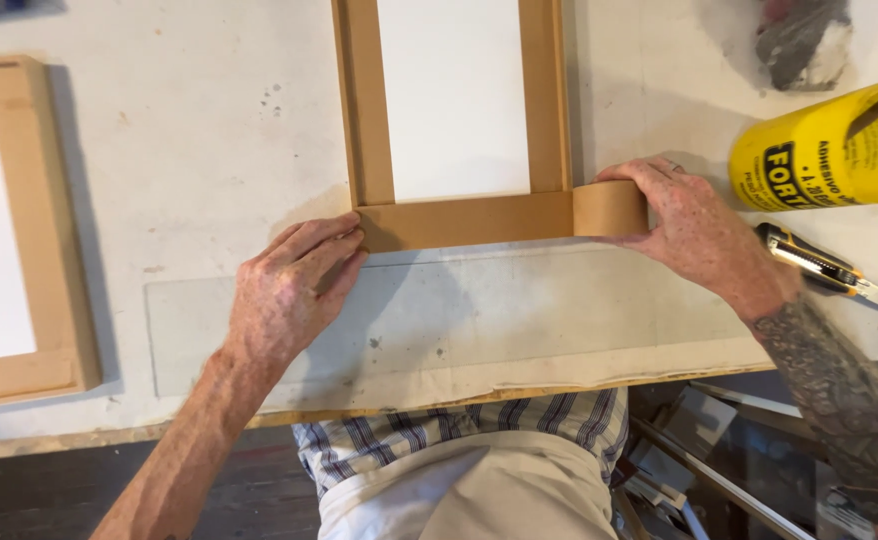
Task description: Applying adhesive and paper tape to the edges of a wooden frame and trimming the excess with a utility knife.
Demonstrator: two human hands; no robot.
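Tape roll [610, 208] in right hand [694, 235]

Both forearms bare, no sleeves in sight. Left hand [289, 290]: no ring or watch visible, wrist bare. Right hand [694, 235]: ring on one finger, thin band, colour hard to tell. Right forearm [839, 390] covered in dense dark tattoo work, patterned, running from the wrist up past the frame edge, with a reddish patch low down. Torso: plaid shirt [459, 435], white with blue and dark stripes. Over it a plain cream apron [469, 495], smooth cloth, no markings seen.
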